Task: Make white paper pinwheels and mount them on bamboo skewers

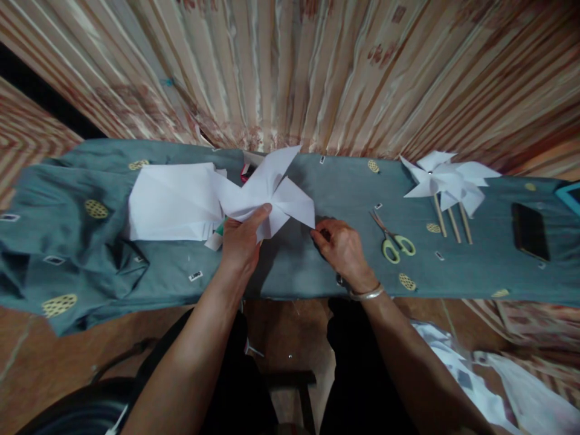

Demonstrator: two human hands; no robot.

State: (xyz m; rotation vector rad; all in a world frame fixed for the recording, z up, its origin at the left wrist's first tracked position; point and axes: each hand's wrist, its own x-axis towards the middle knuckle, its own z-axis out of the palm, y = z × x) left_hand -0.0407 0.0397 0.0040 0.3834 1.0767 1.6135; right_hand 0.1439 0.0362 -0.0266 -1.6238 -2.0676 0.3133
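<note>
Two bare hands over a long table draped in grey-green cloth with yellow oval motifs (317, 272). Left hand (240, 241) raised off the cloth, forearm running up from the near edge, thumb on top and fingers curled underneath, pinching the near-centre of a white folded-paper pinwheel (272, 190); the pinwheel sits mid-table, blades fanned out above the hand, tilted toward the camera. Right hand (342, 244) just right of it, palm down, knuckles up, fingers bent with tips pressed at the cloth by the pinwheel's right blade tip; cannot tell whether anything small is between the fingertips. Silver bangle (367, 294) on the right wrist. Left of the pinwheel, partly under it: stack of white paper sheets (172, 202) lying flat, with a bit of red and green showing at its right edge, too hidden to identify. Right of the right hand, near but apart: scissors with pale green handles (392, 238), blades pointing far-left. Further right: a cluster of finished white paper pinwheels on wooden sticks (446, 184), sticks pointing near. Far right: a black phone (530, 231) face up, and a teal-edged object (571, 196) cut off by the frame. Small white tags scattered on the cloth. Striped beige-and-red curtain (317, 66) behind the table. Near right, on the floor: white paper scraps (498, 374).
</note>
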